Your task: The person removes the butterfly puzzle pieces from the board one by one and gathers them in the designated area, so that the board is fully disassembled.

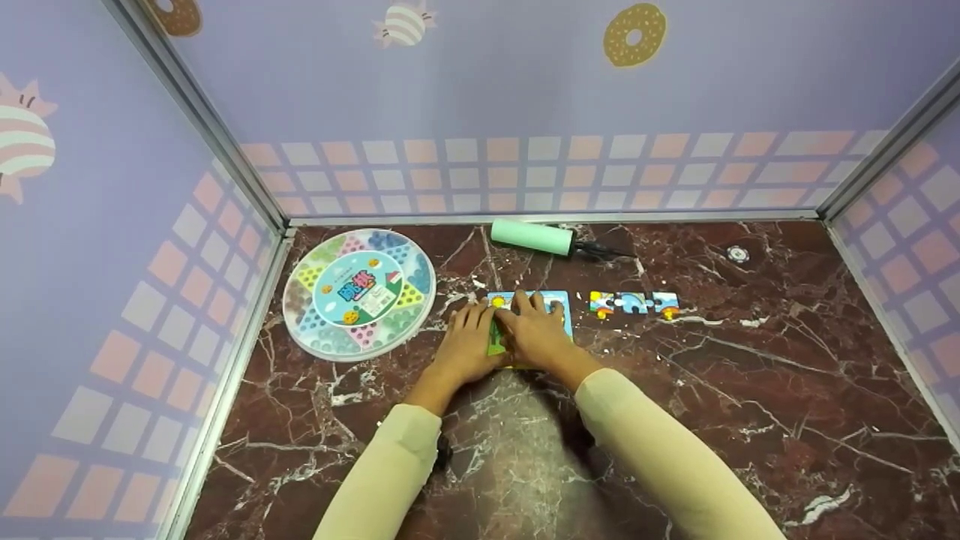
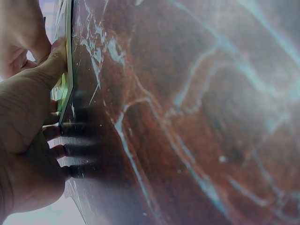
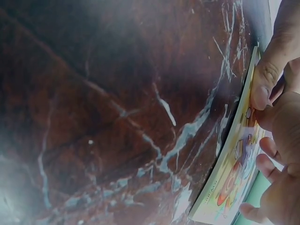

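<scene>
Apparently, left hand [image 1: 463,348] and right hand [image 1: 537,334] touch puzzle [image 1: 496,348] — fingers apart, marble [image 1: 750,405] beyond edges.

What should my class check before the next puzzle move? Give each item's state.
1. Left hand and right hand on the puzzle board: ok, both touch it.
2. All puzzle pieces on the board: not ok, three lie to its right.
3. Those three picture-side up: ok, printed faces show.
4. Game box away from the board: ok, apart, to its left.
5. Pump also away: ok, beyond the board.
6. Fit beneath the hands: cannot tell, they cover it.
</scene>
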`<state>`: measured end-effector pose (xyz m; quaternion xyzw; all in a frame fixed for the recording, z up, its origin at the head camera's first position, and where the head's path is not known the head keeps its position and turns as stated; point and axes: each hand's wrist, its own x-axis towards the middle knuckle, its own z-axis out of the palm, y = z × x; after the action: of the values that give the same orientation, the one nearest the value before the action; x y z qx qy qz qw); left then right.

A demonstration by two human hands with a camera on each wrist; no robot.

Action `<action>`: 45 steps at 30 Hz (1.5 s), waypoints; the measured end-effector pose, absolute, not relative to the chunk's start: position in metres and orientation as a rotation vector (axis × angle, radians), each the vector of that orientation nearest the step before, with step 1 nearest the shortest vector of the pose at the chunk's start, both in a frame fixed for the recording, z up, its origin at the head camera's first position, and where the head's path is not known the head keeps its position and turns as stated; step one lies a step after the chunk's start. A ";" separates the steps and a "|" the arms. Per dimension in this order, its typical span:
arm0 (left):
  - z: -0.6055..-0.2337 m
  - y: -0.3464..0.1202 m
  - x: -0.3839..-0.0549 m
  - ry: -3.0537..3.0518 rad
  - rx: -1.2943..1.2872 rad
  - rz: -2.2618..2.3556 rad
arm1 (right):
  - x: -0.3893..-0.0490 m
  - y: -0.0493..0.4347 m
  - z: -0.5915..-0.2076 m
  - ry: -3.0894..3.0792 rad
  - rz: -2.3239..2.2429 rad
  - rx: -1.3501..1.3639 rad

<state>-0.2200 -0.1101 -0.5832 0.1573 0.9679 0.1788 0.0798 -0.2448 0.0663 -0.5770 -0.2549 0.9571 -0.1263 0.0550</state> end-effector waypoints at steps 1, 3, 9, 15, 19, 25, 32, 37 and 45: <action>-0.583 -0.110 -0.220 2.894 0.468 0.538 | -0.245 0.066 -0.577 2.910 -0.381 -0.768; -0.583 -0.110 -0.220 2.889 0.464 0.544 | -0.245 0.065 -0.577 2.918 -0.378 -0.755; -0.581 -0.109 -0.219 2.860 0.451 0.562 | -0.244 0.064 -0.577 2.914 -0.416 -0.752; -0.581 -0.110 -0.219 2.857 0.441 0.574 | -0.244 0.065 -0.578 2.923 -0.502 -0.752; -0.582 -0.110 -0.219 2.866 0.442 0.573 | -0.243 0.065 -0.579 2.921 -0.539 -0.746; -0.584 -0.110 -0.219 2.870 0.442 0.572 | -0.242 0.065 -0.581 2.919 -0.589 -0.785; -0.586 -0.110 -0.220 2.895 0.470 0.560 | -0.242 0.066 -0.582 2.903 -0.649 -0.850; -0.586 -0.110 -0.220 2.888 0.465 0.556 | -0.243 0.068 -0.582 2.903 -0.627 -0.904; -0.584 -0.109 -0.221 2.887 0.464 0.537 | -0.243 0.072 -0.584 2.931 -0.591 -0.986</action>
<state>-0.2206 -0.1092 -0.5843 0.1555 0.9677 0.1799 0.0840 -0.2429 0.0715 -0.5845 -0.3130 0.9310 -0.1878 -0.0034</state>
